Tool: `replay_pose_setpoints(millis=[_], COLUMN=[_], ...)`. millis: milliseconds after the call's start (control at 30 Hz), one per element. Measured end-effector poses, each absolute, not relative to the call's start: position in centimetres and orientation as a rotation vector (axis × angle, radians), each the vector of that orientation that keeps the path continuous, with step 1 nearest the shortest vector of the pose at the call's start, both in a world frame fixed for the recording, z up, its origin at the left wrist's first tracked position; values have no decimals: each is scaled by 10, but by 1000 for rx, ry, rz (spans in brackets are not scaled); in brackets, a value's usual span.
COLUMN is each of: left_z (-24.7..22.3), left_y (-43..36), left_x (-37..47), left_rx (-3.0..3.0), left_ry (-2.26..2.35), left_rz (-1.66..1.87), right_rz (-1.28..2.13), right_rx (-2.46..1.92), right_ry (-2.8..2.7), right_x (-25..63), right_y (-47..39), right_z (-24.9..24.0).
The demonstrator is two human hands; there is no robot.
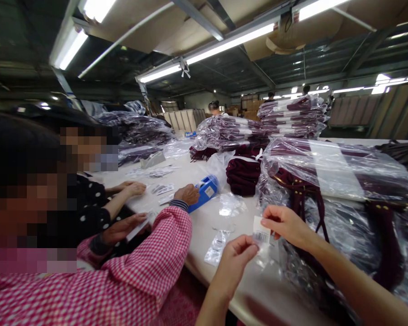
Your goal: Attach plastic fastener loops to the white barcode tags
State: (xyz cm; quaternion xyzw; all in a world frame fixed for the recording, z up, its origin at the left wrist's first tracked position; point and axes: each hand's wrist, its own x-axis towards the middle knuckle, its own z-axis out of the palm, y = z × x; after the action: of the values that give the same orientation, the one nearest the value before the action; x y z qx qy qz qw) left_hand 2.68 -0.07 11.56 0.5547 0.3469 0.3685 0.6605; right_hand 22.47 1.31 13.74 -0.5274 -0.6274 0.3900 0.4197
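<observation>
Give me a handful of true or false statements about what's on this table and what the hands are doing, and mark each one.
1. Both hands hold a small white barcode tag. True: the left hand and right hand pinch it between them.
2. The tag lies flat on the table. False: it is held up above it.
3. The co-worker in the checked sleeve has a hand on a blue tool. True.
4. The bagged clothes are bright green. False: they are dark maroon, in clear plastic.
5. Small clear bags lie on the table near the left hand. True.
</observation>
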Motion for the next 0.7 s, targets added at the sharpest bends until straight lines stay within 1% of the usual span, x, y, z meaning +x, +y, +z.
replay_pose_setpoints(millis=[133, 233, 367, 567, 700], left_z=[89, 73, 70, 79, 74], left_y=[1, 3, 13, 21, 12], left_x=[46, 46, 44, 62, 71], left_rx=[1438, 1286, 1119, 1336, 1472], left_ry=[967, 965, 855, 720, 627], left_rz=[931, 914, 802, 798, 852], right_rz=[670, 574, 435, 347, 352], right_rx=[-1465, -1548, -1617, -1647, -1642], right_ry=[-1775, -1908, -2024, -2011, -1981], right_x=[237, 247, 250, 250, 249], right_y=[6, -4, -12, -4, -2], right_z=[136, 136, 131, 114, 107])
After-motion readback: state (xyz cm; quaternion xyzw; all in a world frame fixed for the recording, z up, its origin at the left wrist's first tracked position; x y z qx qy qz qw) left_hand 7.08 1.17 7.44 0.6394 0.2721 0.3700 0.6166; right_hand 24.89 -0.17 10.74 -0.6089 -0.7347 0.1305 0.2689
